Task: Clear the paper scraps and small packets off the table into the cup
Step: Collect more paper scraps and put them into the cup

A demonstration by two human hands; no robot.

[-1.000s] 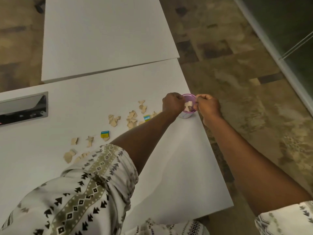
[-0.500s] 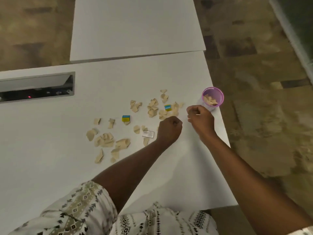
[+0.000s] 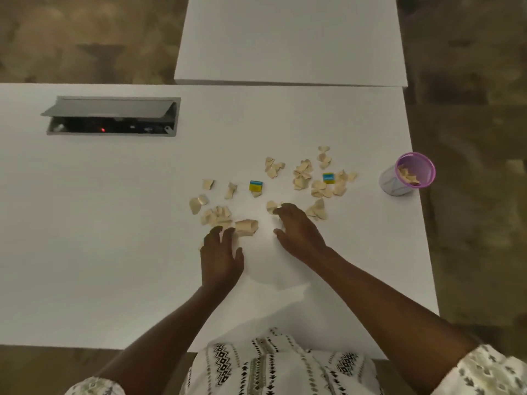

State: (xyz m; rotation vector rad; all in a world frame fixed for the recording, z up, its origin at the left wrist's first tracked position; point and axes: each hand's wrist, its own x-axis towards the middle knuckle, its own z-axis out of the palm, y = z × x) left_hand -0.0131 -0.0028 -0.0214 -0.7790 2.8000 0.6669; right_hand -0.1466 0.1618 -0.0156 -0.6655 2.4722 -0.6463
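White table (image 3: 114, 252) is barely cleared — a few paper scraps (image 3: 302, 175) sit in the purple-rimmed cup (image 3: 393, 185) at its right edge, many more and two blue-and-yellow packets (image 3: 255, 186) lie scattered, while left hand (image 3: 221, 258) and right hand (image 3: 299, 232), loose-fingered and empty, touch the nearest scraps.

Left of the purple-rimmed translucent plastic cup (image 3: 392, 185), print on the small blue-and-yellow packets (image 3: 328, 178) is too small to read; the right hand (image 3: 299, 232) partly covers a tan torn paper scrap (image 3: 271, 206).
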